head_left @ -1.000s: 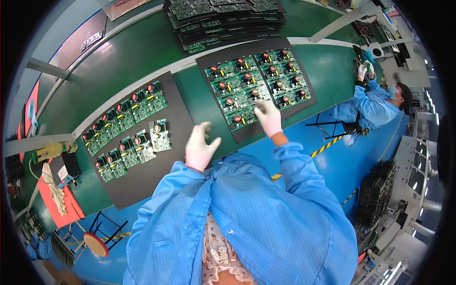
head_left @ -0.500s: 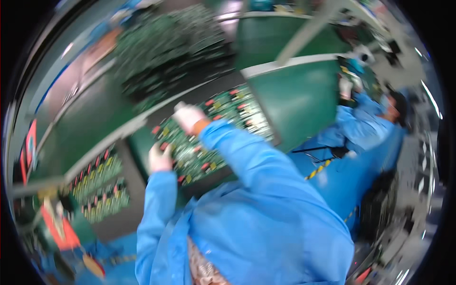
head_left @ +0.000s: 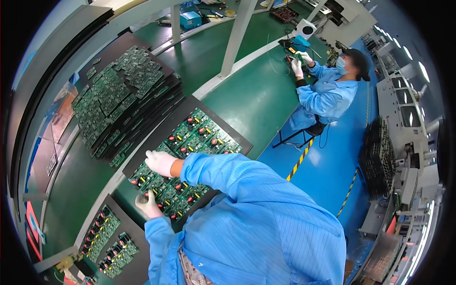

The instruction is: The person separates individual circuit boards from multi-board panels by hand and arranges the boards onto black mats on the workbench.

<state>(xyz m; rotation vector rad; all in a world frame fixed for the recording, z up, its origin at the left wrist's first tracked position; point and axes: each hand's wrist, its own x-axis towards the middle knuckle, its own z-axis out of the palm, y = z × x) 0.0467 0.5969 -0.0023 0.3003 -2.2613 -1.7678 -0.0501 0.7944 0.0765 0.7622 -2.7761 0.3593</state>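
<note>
My right hand (head_left: 161, 163), in a white glove, is over the upper left part of several green circuit boards (head_left: 178, 193) set close together on a black sheet (head_left: 229, 129). Its fingers are curled down onto the boards, and whatever they grip is hidden under them. Also gloved, my left hand (head_left: 148, 206) is at the near left edge of these boards, with thumb and finger apart and nothing visible between them. Red round parts, yellow parts and black parts stand up from the boards.
At left, a second black sheet (head_left: 124, 217) bears two rows of circuit boards (head_left: 118, 254). Beyond my hands rises a tall stack of board-laden sheets (head_left: 128, 95). A co-worker (head_left: 327, 92) sits at the green bench (head_left: 251, 99) on the right. A metal post (head_left: 240, 38) stands on the bench.
My view has turned and sharpened, so the bench and boards appear shifted. My right hand's fingers now curl down onto the boards, while my left hand stays at their near left edge.
</note>
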